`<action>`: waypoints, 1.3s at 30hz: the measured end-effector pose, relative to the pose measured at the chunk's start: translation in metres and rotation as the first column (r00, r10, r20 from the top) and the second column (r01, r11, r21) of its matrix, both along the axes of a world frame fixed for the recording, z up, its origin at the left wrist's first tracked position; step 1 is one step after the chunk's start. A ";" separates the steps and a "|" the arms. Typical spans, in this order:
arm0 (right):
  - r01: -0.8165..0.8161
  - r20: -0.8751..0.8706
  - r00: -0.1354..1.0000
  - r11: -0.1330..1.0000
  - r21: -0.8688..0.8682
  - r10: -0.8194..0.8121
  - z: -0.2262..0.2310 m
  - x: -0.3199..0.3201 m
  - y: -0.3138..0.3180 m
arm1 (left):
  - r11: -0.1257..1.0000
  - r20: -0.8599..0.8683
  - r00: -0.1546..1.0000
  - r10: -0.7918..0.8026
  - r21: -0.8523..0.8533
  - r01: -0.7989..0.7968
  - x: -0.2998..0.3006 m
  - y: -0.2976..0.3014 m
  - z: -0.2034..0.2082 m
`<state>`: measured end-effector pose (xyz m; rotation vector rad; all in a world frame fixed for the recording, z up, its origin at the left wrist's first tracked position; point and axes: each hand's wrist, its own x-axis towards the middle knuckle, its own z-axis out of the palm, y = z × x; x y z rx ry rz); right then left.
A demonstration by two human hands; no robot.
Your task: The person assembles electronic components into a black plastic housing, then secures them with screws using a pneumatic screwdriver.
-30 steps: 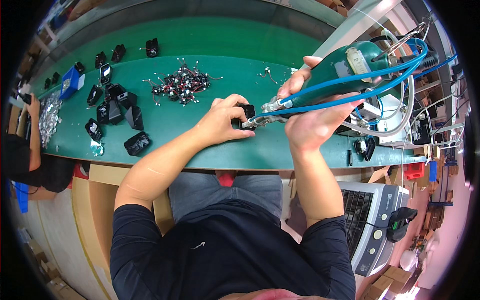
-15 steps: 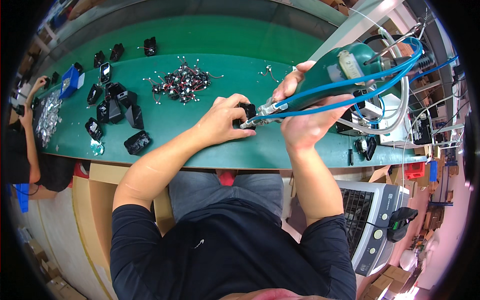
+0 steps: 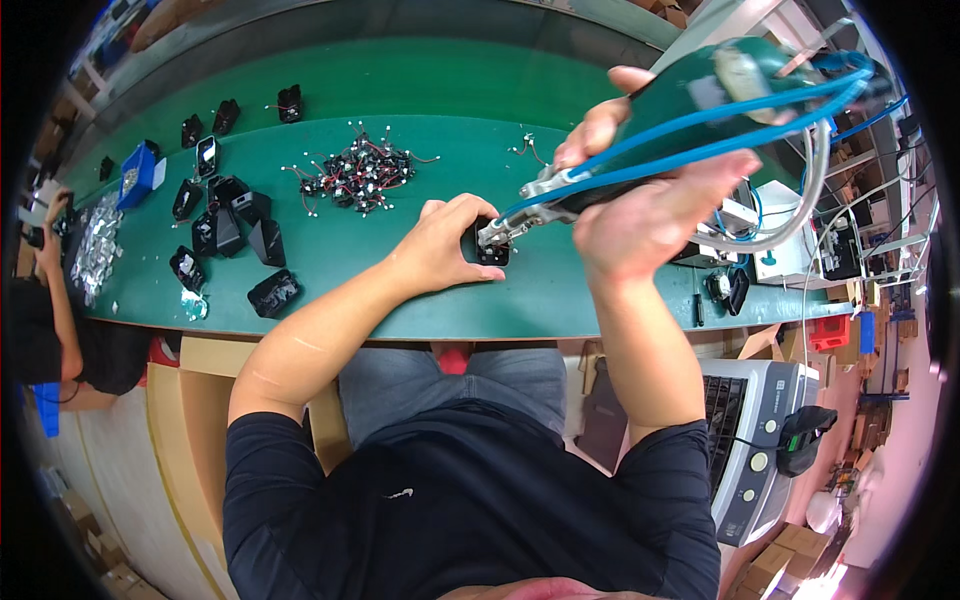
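My left hand (image 3: 440, 243) is closed around a small black plastic housing (image 3: 497, 254) on the green worktable (image 3: 400, 303), thumb at its near side and fingers at its far side. My right hand (image 3: 635, 225) grips a green powered hand tool (image 3: 668, 122) from beneath. Its fingers show on the tool's far side, and the thumb side points right, blurred. The tool slants down to the left. Its metal nose (image 3: 512, 222) reaches into the open housing. Blue hoses (image 3: 700, 142) run along the tool's body.
Beyond my left hand lies a heap of small wired parts (image 3: 355, 170). Several black housings (image 3: 232, 210) sit to the left, near a blue bin (image 3: 138, 175). Another person's arm (image 3: 62, 280) is at the far left. A screwdriver (image 3: 699, 310) lies near the right front edge.
The tool and my right hand have shifted up and to the right at the rear end. The nose now points into the housing, whose open inside has come into view.
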<state>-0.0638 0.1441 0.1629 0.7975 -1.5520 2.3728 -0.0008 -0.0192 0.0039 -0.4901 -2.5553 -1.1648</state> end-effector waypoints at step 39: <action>-0.074 0.065 0.995 0.997 0.012 0.073 -0.041 0.004 -0.014 | 1.000 -0.010 1.000 0.003 0.006 -0.003 0.002 -0.002 0.001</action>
